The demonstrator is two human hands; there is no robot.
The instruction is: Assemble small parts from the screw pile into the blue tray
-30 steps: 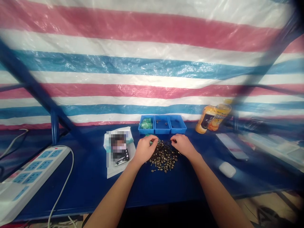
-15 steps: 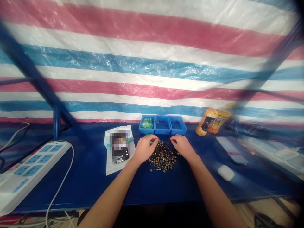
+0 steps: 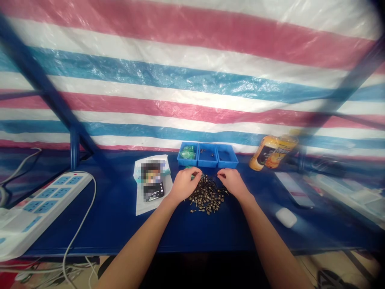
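A heap of small brass-and-black metal parts, looking like screws (image 3: 207, 196), lies on the blue table. At its left edge is my left hand (image 3: 187, 184), thumb and fingers pinched together; whatever sits between the tips is too small to name. My right hand (image 3: 233, 182) is at the heap's upper right, its fingertips also pinched, with their content not clear. Just behind the hands stand three joined blue bins (image 3: 207, 161). A green plastic packet (image 3: 187, 152) fills the left one, a few small parts lie in the middle one.
A phone (image 3: 154, 192) rests on a white packet (image 3: 144, 206) to the left. Further left is a white power strip (image 3: 51, 204) with its cable. Two orange bottles (image 3: 266, 154), a second phone (image 3: 293, 188) and a white rounded case (image 3: 286, 217) are on the right.
The view has shifted slightly, so the table's things sit a little higher and further right. Both hands keep nearly the same pinched pose over the heap.
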